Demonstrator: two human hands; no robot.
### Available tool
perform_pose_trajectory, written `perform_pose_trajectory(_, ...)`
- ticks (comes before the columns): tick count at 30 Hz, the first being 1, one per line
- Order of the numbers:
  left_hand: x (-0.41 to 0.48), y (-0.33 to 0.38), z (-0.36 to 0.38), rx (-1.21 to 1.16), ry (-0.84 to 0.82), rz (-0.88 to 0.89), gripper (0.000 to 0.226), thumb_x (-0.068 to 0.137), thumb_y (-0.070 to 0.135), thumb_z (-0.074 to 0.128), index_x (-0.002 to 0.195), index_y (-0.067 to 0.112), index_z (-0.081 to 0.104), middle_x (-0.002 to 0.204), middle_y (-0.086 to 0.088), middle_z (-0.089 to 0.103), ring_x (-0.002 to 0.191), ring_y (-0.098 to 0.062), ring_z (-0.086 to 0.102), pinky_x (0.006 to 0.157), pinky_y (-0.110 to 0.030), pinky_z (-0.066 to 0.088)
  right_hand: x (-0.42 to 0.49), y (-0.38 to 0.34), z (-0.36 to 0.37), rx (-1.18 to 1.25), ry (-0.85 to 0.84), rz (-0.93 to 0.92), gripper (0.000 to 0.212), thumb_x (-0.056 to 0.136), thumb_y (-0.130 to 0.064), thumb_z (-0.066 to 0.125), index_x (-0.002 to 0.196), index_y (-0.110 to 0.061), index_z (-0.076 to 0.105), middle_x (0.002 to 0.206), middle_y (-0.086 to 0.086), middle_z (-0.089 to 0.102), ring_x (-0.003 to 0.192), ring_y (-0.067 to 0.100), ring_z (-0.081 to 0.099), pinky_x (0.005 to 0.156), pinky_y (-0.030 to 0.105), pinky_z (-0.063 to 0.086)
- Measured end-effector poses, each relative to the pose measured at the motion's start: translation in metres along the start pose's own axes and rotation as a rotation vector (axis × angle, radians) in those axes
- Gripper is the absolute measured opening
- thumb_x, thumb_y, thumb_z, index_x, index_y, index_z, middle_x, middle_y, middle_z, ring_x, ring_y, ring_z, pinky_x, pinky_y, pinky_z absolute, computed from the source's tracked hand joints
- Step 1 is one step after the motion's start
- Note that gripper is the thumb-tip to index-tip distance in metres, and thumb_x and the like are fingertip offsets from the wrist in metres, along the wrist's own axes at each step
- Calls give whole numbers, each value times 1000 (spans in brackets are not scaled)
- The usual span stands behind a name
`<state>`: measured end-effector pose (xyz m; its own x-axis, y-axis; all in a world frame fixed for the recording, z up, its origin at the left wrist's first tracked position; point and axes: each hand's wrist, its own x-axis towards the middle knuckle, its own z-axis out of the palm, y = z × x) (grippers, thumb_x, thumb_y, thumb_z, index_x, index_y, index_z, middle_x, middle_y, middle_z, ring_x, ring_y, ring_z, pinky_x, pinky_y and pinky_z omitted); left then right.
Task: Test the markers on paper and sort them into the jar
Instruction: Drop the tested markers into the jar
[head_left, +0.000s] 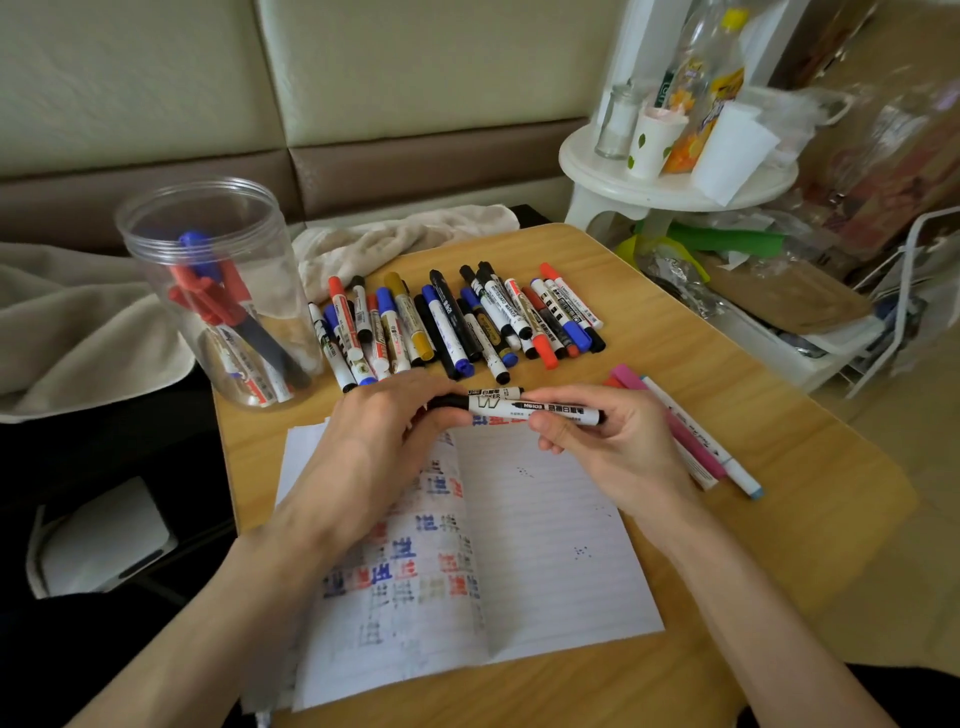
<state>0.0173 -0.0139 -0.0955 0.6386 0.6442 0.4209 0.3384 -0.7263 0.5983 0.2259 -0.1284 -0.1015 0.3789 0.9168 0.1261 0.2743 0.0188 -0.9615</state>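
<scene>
Over the counter's (789, 467) middle, above the paper (550, 525), your left hand (384, 434) is clenching the cap of a black marker (553, 414), your right hand (610, 454) pinching its barrel, probably to uncap for testing.

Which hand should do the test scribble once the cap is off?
Right, probably. The right hand holds the marker by its barrel, over the blank page of the paper. The left hand only pinches the cap and sits over the page covered in marks.
</scene>
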Motion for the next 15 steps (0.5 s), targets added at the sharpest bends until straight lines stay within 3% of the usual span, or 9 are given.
perform_pose_trajectory(3, 7, 6, -15, -160, -37, -74, 31, 89, 47, 60, 112, 28, 71, 93, 23, 70, 88, -2, 69, 78, -23, 58, 4, 0, 7, 56, -37, 2, 27, 87, -16, 80, 114, -20, 78, 100, -4, 81, 96, 12, 76, 87, 30, 61)
perform_pose_trajectory(5, 10, 10, -21, -283, 11, -110, 25, 89, 38, 67, 108, 23, 72, 91, 18, 72, 82, -5, 72, 75, -21, 58, 9, 1, 17, 65, -57, -7, 34, 87, -16, 81, 120, -20, 75, 112, -8, 79, 109, 11, 73, 96, 35, 59)
perform_pose_trajectory(8, 15, 16, -30, -391, 146, -147, 18, 92, 27, 70, 106, 16, 72, 95, 11, 75, 86, -8, 73, 76, -22, 58, 16, 4, 35, 104, -87, 25, 54, 85, -14, 83, 136, -22, 66, 122, -9, 76, 113, 9, 72, 99, 30, 57)
perform_pose_trajectory(12, 23, 25, -58, -426, 353, -122, 14, 99, 21, 65, 110, 15, 72, 93, 4, 75, 85, -9, 71, 73, -19, 55, 20, 4, 54, -130, -178, -33, 29, 85, -23, 86, 109, -34, 74, 98, -21, 75, 94, -4, 67, 79, 13, 49)
perform_pose_trajectory(15, 31, 29, -88, -375, 491, -70, 17, 101, 17, 62, 116, 12, 70, 97, 7, 75, 85, -8, 72, 71, -18, 55, 19, 3, 68, -302, -236, -102, 26, 85, -34, 84, 109, -33, 76, 106, -24, 70, 105, -10, 60, 87, 9, 44)
